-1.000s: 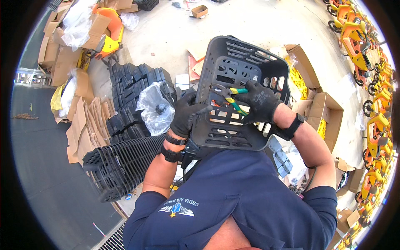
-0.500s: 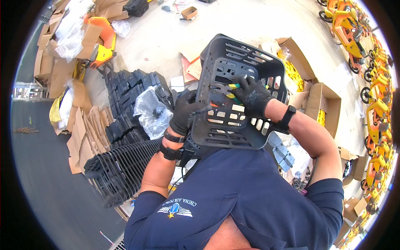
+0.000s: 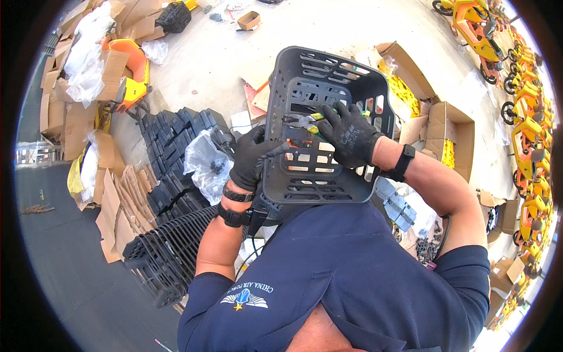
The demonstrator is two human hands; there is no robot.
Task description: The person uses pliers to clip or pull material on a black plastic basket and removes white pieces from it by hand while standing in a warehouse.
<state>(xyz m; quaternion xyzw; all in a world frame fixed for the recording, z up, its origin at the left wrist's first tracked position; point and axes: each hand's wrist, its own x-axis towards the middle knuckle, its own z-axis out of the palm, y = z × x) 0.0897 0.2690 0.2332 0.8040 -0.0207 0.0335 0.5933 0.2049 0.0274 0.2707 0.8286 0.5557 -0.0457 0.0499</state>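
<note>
A black slotted plastic basket (image 3: 278, 82) is held in front of my body, its open top facing me. My left hand (image 3: 253, 159), in a black glove, closes on the basket's left rim, one finger stretched over the edge. Inside the basket, my right hand (image 3: 353, 138), also gloved, grips pliers (image 3: 300, 121) with yellow-green handles. The plier jaws point left over the slotted bottom. Whether they pinch anything is too small to tell. An orange-red piece shows just below the jaws, seen in or through the slots.
Stacked black baskets (image 3: 170, 249) stand at lower left, beside piled black plastic parts (image 3: 182, 138) and a clear plastic bag (image 3: 206, 161). Flattened cardboard (image 3: 120, 205) lies farther left. Open cartons (image 3: 450, 132) with yellow parts are at right. Yellow scooters (image 3: 531, 146) line the far right.
The basket and both hands have shifted slightly left in view, and the background has shifted too. The plier handles appear closer together. Both hands keep their holds.
</note>
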